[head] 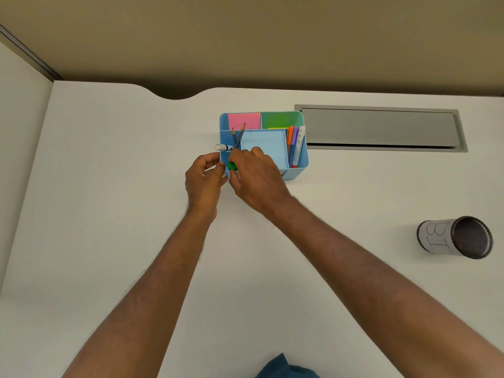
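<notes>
A light blue desk organizer stands on the white desk. It holds pink sticky notes, green notes, a light blue pad, two pencils, a white marker and several pens on its right side. My right hand reaches into the organizer's front left compartment, fingers curled round a small green object. My left hand holds the organizer's front left corner, with the thumb and fingers curled against its wall.
A grey cable flap is set into the desk behind and to the right of the organizer. A dark mesh pen cup with a white label lies on its side at the right. A notch cuts the desk's far edge.
</notes>
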The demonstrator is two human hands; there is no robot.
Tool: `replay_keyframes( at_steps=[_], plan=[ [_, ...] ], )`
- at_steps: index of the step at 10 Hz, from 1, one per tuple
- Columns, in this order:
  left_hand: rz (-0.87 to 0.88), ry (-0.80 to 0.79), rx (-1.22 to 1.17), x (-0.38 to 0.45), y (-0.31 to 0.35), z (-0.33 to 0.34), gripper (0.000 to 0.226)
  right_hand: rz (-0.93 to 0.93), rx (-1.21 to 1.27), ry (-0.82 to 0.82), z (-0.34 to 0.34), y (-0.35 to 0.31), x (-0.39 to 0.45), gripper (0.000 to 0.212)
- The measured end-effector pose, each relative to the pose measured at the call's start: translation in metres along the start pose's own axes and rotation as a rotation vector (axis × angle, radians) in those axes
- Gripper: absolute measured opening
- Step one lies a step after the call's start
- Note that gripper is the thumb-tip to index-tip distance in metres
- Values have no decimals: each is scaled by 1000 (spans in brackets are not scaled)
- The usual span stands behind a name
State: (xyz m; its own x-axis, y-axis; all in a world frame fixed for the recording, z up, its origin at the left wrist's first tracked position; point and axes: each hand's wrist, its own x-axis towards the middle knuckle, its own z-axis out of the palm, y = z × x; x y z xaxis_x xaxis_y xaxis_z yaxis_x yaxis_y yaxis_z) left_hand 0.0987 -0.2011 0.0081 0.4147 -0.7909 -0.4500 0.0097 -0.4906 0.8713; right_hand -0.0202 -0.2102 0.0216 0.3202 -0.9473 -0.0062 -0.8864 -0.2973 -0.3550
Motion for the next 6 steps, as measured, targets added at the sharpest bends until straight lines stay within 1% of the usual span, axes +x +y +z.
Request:
replay_keyframes(
  at_steps=[2, 3, 4, 5, 6],
  plan=[
    [-2, -9, 4, 2, 0, -1, 31, -23, -98, -45, 9, -2, 0, 22],
    [-1, -7, 7, 1, 0, -1, 31, -18, -100, -43, 10, -3, -2, 22],
    [11, -11, 17, -1, 1, -2, 32, -2, -73, -89, 7, -3, -3, 28],
    [15, -14, 10, -4, 6, -2, 31, -14, -6, -89, -1, -1, -11, 34],
    [44, 35, 102, -14, 10, 1, 31, 39, 94, 16, -13, 13, -37, 39]
  ],
)
